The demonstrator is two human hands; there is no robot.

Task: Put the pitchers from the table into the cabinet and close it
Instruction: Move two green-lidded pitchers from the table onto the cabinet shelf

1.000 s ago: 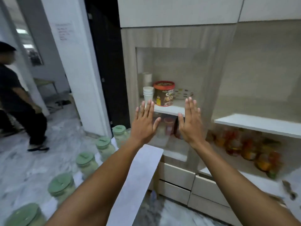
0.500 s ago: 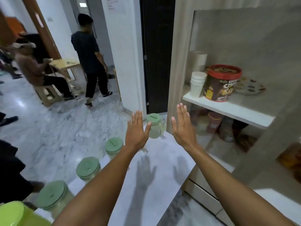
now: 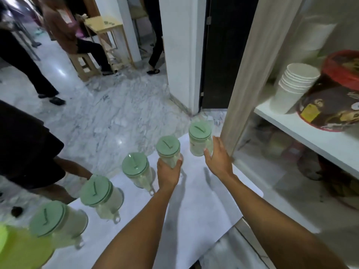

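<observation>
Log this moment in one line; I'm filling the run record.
left hand: grips second pitcher | right hand: open at end pitcher | cabinet: open

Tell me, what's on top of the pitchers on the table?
Each pitcher, like the second pitcher that the left hand grips, wears a green lid. The lids and cloudy sides hide whatever is inside.
</observation>
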